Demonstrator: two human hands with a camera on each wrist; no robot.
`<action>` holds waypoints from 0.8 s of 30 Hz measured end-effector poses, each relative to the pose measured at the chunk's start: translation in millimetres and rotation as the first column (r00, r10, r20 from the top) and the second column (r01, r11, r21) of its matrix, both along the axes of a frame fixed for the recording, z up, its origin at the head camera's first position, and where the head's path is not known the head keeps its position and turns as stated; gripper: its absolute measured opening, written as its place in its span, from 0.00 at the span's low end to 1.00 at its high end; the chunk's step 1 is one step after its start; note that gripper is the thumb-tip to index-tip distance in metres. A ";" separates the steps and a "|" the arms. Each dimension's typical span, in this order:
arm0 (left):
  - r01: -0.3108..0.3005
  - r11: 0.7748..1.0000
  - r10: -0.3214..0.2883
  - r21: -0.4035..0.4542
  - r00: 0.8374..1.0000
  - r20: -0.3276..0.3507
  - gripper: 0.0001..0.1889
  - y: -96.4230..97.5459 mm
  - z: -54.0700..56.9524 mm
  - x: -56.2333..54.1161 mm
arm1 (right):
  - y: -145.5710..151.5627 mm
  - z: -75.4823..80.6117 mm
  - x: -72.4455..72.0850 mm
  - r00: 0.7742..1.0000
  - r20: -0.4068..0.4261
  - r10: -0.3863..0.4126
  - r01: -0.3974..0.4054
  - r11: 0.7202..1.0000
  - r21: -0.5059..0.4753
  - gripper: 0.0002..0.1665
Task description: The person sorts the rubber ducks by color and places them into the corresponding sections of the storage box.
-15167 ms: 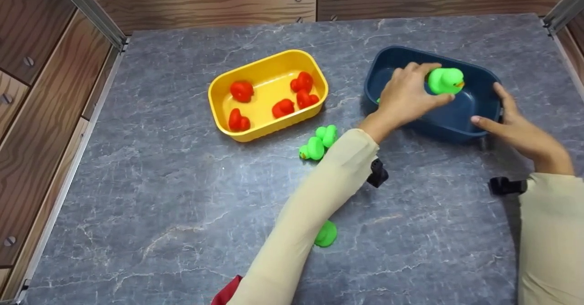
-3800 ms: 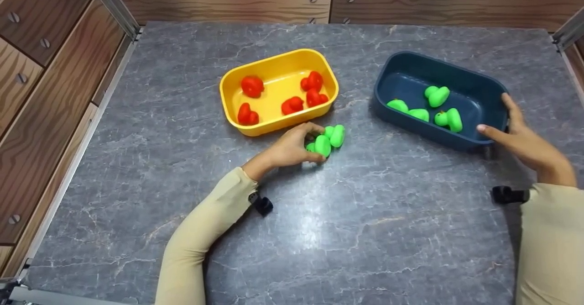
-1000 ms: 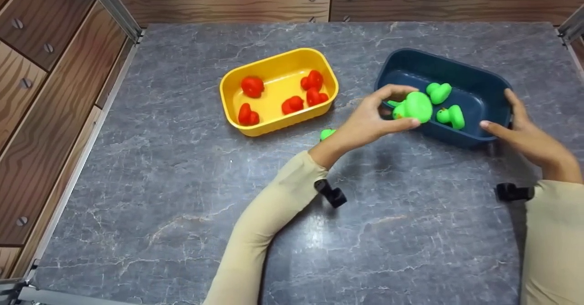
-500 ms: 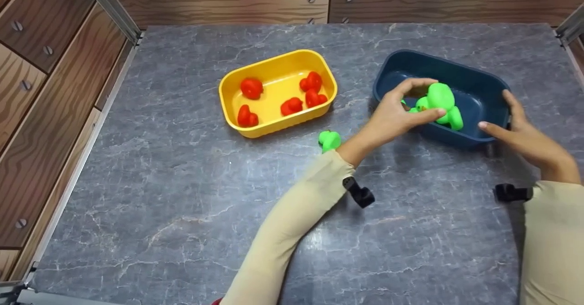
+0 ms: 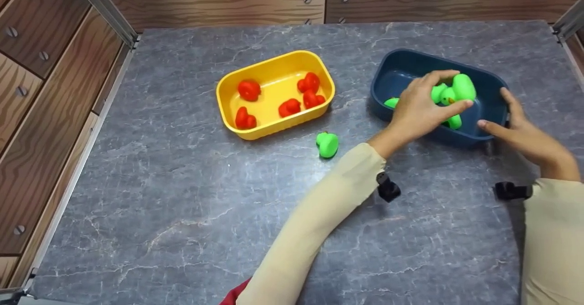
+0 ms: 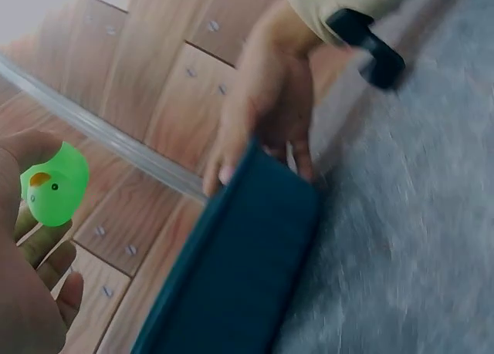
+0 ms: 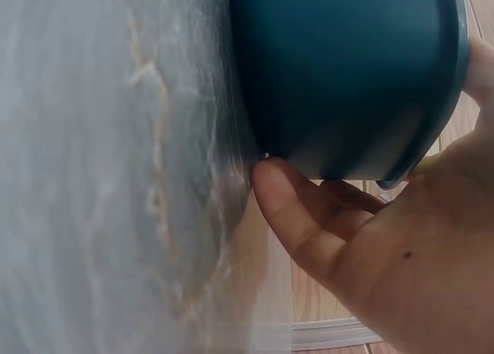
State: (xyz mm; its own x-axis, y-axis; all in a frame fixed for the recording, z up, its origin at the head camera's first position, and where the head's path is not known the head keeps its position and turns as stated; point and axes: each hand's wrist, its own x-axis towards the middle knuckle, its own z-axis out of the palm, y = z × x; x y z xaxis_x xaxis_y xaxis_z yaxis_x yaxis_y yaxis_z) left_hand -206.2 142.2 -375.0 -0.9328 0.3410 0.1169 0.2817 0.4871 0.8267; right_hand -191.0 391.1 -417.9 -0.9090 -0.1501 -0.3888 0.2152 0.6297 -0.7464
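Over the dark blue bin (image 5: 388,79), my left hand (image 5: 417,108) pinches a green rubber duck (image 5: 464,87) between thumb and fingers. In the left wrist view the duck (image 6: 60,184) faces the camera, its orange beak showing. My right hand (image 5: 534,138) grips the bin's right end, thumb over the rim. The right wrist view shows fingers (image 7: 297,207) against the outside of the bin wall (image 7: 347,76). Other green ducks (image 5: 454,121) lie in the bin, partly hidden by my left hand. One more green duck (image 5: 327,144) rests on the grey marbled table.
A yellow bin (image 5: 269,63) with several red rubber ducks (image 5: 249,90) stands left of the blue one. Wood-patterned panels (image 5: 219,10) border the table at the back and left. A black wrist camera (image 5: 388,188) hangs below my left sleeve.
My left hand took a green duck from beside the yellow bin and carried it right, over the blue bin. Earlier, other green ducks went from the table into that bin. My right hand stays put.
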 end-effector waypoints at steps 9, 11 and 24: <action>-0.091 0.937 0.064 -0.338 0.994 -0.091 0.33 -1.7 -5.4 -21.2 | 0.2 -1.5 -0.7 1.000 -0.010 -0.001 0.000 1.000 -0.010 0.59; -0.088 0.935 0.063 -0.344 0.995 -0.084 0.33 -2.2 -4.7 -22.5 | 0.1 -1.3 -1.4 1.000 -0.012 -0.001 0.001 1.000 -0.010 0.59; -0.022 0.947 0.009 -0.321 0.999 -0.042 0.35 -31.8 -4.4 -19.1 | 0.6 -2.5 -1.3 1.000 -0.014 -0.021 0.020 1.000 -0.020 0.59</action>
State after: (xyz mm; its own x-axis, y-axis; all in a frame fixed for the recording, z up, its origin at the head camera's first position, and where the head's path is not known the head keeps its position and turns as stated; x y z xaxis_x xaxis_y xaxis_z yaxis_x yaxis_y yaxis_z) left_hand -225.3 110.4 -379.4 -0.9352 0.3518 0.0403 0.3009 0.7296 0.6141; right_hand -192.3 391.7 -420.4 -0.9174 -0.1390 -0.3728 0.2171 0.6104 -0.7618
